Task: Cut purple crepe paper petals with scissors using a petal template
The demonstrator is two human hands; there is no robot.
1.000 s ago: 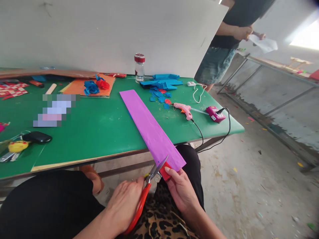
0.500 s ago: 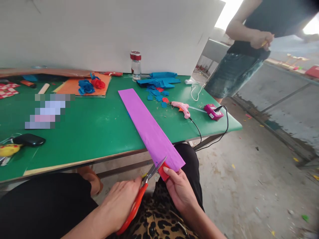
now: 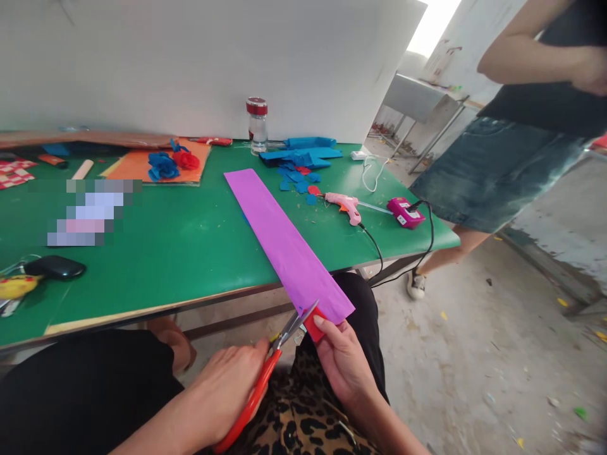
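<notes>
Both of the person's grips were closed: the left hand (image 3: 232,382) was clamped round the red handles of a pair of scissors (image 3: 272,366), and the right hand (image 3: 344,363) pinched a small red piece (image 3: 314,328) at the near end of a long purple strip (image 3: 284,243), thumb uppermost. Behind everything rose a broad white board (image 3: 208,63), standing along the back of the green desk (image 3: 175,256). Beyond the right end stood another person (image 3: 478,170) in a dark top and denim, partly cut off by the frame. The purple strip ran slantwise, its far end lying on the desk and its near end reaching past the front edge, over the person's lap. An orange sheet (image 3: 137,164) lay toward the back left, and folded blue paper (image 3: 308,155) lay behind the strip's right side. The scissors' blades, slightly apart, met the strip's near left edge; whether paper lay between them could not be told. A bottle (image 3: 258,123) with a red lid stood upright beside the blue paper. Farther right lay a pink glue gun (image 3: 346,205), with a magenta socket block (image 3: 404,213) near it. Paper flowers, one blue (image 3: 164,165) and one red (image 3: 188,160), rested on the orange sheet. Smallest were the blue scraps (image 3: 301,188), scattered between the folded paper and the glue gun.
</notes>
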